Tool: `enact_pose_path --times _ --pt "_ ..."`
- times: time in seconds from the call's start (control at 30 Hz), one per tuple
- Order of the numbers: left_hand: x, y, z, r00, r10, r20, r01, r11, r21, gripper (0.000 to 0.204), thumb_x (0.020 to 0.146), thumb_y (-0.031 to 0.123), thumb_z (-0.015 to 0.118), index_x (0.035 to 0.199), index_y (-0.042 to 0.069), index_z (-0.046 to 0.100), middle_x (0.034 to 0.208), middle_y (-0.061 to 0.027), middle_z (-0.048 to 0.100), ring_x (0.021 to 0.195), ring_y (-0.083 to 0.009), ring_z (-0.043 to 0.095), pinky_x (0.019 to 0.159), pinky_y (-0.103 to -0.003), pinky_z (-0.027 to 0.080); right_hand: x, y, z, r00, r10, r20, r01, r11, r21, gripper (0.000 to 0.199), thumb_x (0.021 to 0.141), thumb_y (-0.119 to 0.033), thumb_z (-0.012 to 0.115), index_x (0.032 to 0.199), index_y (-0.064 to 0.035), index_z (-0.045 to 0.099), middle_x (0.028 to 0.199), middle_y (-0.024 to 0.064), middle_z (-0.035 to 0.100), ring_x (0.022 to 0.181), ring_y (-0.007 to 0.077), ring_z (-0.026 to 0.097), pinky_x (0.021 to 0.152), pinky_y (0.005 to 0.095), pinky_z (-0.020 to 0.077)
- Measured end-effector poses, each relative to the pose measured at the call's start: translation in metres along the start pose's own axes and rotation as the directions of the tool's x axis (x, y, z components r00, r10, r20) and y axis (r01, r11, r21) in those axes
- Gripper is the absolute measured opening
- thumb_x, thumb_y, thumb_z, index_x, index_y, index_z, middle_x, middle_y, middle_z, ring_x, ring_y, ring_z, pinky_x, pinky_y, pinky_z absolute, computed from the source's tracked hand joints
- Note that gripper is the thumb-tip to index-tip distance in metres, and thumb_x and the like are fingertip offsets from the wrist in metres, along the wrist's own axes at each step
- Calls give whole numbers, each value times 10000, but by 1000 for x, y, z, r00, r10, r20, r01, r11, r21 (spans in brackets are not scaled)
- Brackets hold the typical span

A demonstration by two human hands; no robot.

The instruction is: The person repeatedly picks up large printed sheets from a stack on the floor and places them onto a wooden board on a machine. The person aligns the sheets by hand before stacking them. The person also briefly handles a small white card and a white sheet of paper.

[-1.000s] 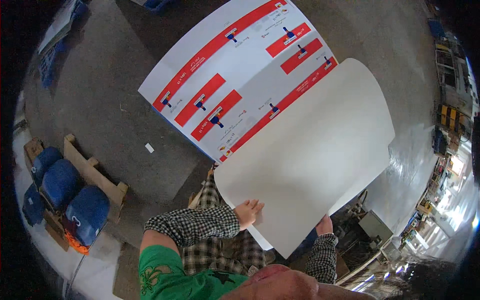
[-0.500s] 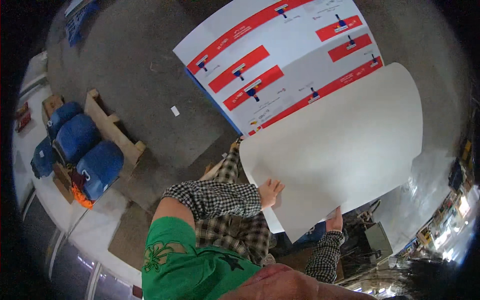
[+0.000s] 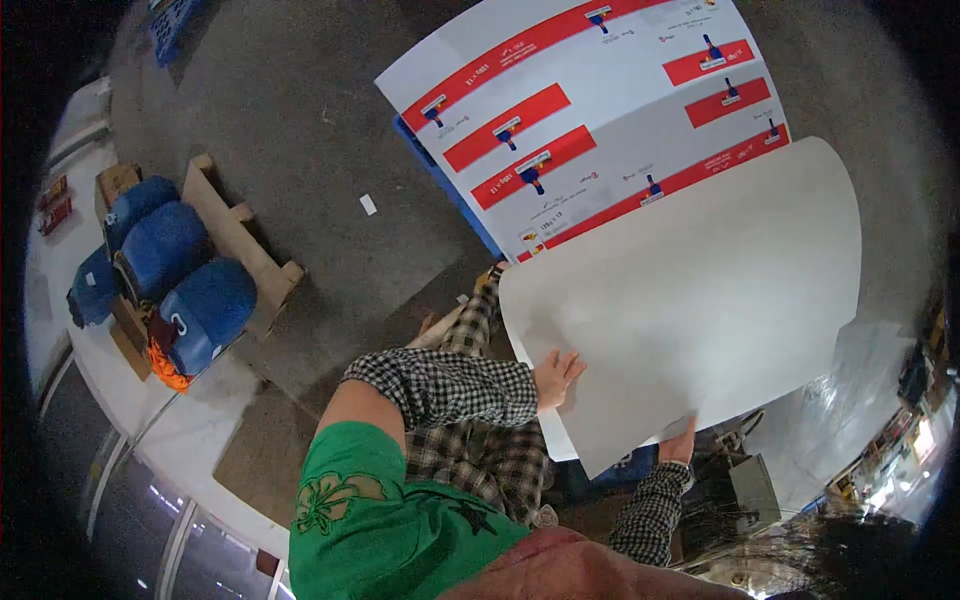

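Observation:
A large blank white sheet (image 3: 700, 290) bows upward in front of me and covers part of a sheet with red bands and small blue pictures (image 3: 630, 110). My left hand (image 3: 558, 380) lies on the white sheet near its left edge, fingers spread. At the near edge my right hand (image 3: 678, 445) is closed on the white sheet, with part of its fingers hidden beneath. Checked sleeves cover both my forearms. The lower layers under the white sheet are mostly hidden.
A blue edge (image 3: 450, 190) shows beneath the printed sheet. On the left, blue drums (image 3: 205, 310) stand near a wooden pallet (image 3: 235, 240), with an orange cloth (image 3: 165, 368) beside them. A small white scrap (image 3: 368, 204) lies on the floor. A grey box (image 3: 752, 492) stands at lower right.
The whole view has shifted, so the sheets, drums and floor appear further right. Both hands keep their places on the white sheet, which looks almost the same in shape.

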State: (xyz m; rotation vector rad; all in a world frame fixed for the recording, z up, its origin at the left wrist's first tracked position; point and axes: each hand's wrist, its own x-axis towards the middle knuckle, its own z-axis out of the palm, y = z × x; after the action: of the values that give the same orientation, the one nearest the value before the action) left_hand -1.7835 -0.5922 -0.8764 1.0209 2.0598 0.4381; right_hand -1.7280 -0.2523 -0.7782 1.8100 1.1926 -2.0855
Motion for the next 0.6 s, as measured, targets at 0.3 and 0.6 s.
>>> enact_pose_path --times 0.3,0.6 --pt "7 31 59 974 -125 -190 227 601 767 542 900 206 371 1391 36 219 1488 -120 107 1375 -271 94 1117 -416 164 9 -15 26 862 -412 -295 136 749 -648 554 838 -335 648 1211 48 505 1184 127 558 1018 216 553 847 328 458" --pt "0 29 29 993 -48 105 77 952 -296 479 812 99 453 1272 6 358 1290 -189 347 1194 -334 341 905 -473 383 15 -12 27 912 -276 -302 -15 716 -698 475 833 -301 652 1143 48 563 1093 109 608 936 202 582 767 317 477"
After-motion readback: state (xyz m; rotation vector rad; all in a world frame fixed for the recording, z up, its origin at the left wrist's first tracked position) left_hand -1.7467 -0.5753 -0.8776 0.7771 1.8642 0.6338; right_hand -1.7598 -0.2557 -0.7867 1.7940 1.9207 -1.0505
